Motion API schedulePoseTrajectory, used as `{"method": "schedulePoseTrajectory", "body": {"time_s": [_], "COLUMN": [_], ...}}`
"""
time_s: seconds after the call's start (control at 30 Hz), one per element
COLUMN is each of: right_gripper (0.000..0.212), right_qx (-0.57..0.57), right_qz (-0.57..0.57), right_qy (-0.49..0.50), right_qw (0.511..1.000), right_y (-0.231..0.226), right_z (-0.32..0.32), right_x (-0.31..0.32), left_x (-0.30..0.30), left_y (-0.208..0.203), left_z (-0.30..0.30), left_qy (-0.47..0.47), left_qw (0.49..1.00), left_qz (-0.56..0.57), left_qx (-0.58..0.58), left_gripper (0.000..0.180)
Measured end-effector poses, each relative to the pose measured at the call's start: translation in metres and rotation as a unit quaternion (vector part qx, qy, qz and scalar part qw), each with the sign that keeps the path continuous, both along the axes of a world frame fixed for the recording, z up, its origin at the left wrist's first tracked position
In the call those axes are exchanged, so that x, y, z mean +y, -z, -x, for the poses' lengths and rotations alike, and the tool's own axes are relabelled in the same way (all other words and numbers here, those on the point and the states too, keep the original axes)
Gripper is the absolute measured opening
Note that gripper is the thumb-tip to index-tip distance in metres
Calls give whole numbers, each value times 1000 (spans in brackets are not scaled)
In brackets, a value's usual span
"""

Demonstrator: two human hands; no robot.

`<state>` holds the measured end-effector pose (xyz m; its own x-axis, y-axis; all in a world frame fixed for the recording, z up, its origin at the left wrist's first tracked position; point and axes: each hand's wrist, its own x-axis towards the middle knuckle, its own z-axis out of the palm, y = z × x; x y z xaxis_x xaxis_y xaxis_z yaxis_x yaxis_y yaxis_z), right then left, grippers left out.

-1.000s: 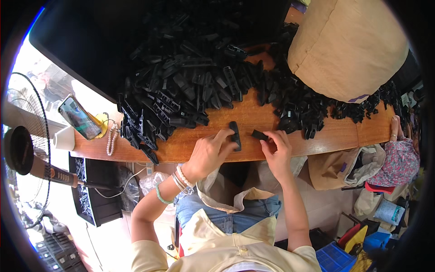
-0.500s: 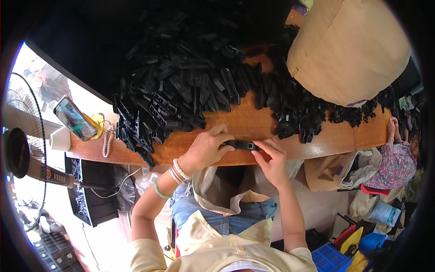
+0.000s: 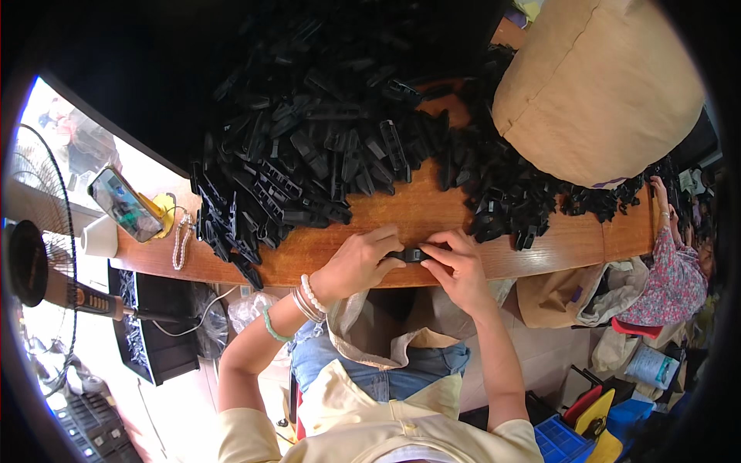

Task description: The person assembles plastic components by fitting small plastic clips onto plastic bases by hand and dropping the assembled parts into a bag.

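Over the table's front edge, my left hand point(image 3: 359, 261) and my right hand point(image 3: 457, 270) are closed on a small black plastic part point(image 3: 414, 255) from its two ends. Fingers and thumbs pinch it, and only its middle shows, with a small pale spot on it. Whether it is one piece or two joined pieces, I cannot tell. Beyond my left hand lies a large heap of long black plastic parts point(image 3: 309, 158). Smaller black parts point(image 3: 502, 204) are piled beyond my right hand. Both piles rest on the brown wooden table point(image 3: 417, 212).
A tan cloth sack point(image 3: 594, 92) stands at the back right. On the left are a phone point(image 3: 127, 202) on a yellow stand, a white cup point(image 3: 100, 235), a beaded strand point(image 3: 182, 241) and a fan point(image 3: 35, 262). An open fabric bag point(image 3: 370, 339) hangs at my lap. A co-worker sits far right.
My hands have come closer together around the black part, so less of it shows. The co-worker's arm at the far right has reached farther over the table.
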<state>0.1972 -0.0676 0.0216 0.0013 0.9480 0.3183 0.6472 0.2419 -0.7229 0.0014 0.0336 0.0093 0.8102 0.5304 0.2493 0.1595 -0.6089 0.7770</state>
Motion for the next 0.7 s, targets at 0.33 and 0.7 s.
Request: {"method": "schedulePoseTrajectory", "body": {"time_s": [0.33, 0.7], "right_gripper": [25, 47], "right_qx": [-67, -277], "right_qz": [-80, -72], "right_qy": [2, 113], "right_qw": [995, 951], "right_y": [-33, 25], "right_z": [-32, -42], "right_x": [37, 133], "left_x": [-26, -37], "left_y": [-10, 0], "left_z": [28, 15], "left_qy": [-66, -63], "left_qw": [985, 938], "left_qz": [-146, -305], "left_qx": [64, 152], "left_gripper": [69, 74]}}
